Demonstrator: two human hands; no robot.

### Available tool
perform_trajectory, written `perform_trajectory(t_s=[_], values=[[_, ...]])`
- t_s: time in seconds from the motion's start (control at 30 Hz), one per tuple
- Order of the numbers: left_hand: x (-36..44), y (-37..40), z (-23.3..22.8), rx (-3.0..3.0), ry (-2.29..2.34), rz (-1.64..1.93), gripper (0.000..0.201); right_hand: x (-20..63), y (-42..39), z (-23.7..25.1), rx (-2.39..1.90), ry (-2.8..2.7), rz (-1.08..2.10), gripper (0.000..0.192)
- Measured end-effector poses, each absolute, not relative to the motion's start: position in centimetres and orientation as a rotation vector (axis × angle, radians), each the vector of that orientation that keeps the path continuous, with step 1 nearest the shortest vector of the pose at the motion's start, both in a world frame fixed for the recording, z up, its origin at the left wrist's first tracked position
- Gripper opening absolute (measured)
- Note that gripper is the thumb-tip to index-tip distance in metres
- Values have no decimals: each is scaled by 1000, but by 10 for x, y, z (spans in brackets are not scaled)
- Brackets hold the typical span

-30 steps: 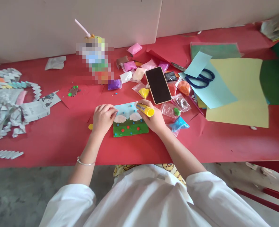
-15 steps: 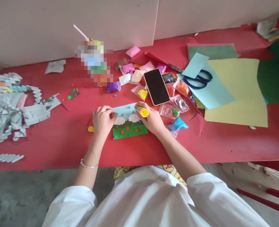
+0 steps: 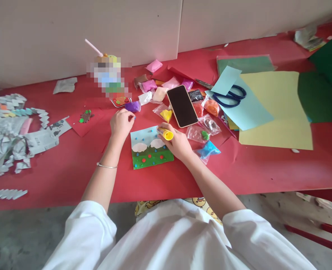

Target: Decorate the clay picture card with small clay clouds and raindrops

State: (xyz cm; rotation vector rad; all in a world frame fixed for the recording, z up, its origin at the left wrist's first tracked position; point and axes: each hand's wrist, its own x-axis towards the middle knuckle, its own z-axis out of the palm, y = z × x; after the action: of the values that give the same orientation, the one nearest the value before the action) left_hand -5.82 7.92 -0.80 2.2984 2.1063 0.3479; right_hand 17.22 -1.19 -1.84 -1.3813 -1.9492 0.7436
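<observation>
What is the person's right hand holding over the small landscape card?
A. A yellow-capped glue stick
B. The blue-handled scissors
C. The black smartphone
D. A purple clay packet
A. The right hand grips a yellow-capped glue stick at the right edge of the small blue-and-green landscape card, while the blue-handled scissors and the black smartphone lie untouched on the red table.

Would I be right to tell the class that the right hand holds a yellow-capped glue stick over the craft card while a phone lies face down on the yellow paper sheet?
Not quite. In the head view the phone lies on the small bags of clay, not on the yellow paper sheet. The rest stands: the right hand holds the glue stick over the craft card.
</observation>
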Motion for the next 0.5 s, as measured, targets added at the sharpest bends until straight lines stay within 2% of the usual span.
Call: perform_trajectory(t_s=[0.27, 0.5], values=[[-50, 39, 4, 2148, 1978, 576, 12, 172, -12, -16, -1381, -1946, 755, 31], [-42, 0, -3, 2174, 2098, 464, 15, 172, -10, -19, -1364, -1959, 742, 32]])
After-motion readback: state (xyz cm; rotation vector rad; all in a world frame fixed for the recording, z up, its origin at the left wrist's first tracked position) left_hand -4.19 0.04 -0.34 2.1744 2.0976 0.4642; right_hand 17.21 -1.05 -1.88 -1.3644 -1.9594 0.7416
